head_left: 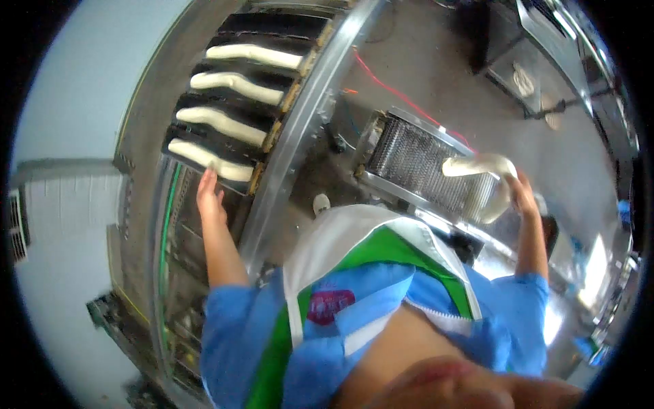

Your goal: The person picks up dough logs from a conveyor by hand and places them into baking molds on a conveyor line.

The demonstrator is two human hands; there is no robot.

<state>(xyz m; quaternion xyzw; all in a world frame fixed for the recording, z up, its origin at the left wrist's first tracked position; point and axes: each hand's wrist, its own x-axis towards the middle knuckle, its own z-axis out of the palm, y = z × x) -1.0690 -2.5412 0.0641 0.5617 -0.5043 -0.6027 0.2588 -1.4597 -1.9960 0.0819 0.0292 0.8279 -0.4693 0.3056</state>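
My left hand (210, 195) has its fingers stretched out. Its fingertips touch or hover just over a long pale dough strip (211, 161) lying in the nearest black pan (172, 129). Over the mesh conveyor (415, 153), my right hand (523, 193) grips one end of another dough strip (480, 165), which bends away to the left. Just below it is more pale dough (489, 202); whether this is the same piece or a separate one, I cannot tell.
Several more black pans, each with a dough strip (235, 85), line up beyond the nearest one. An empty-looking black pan (272, 25) is farthest. A metal rail (293, 136) runs beside them. A red cable (395, 92) passes behind the conveyor. A metal stand (531, 75) is at upper right.
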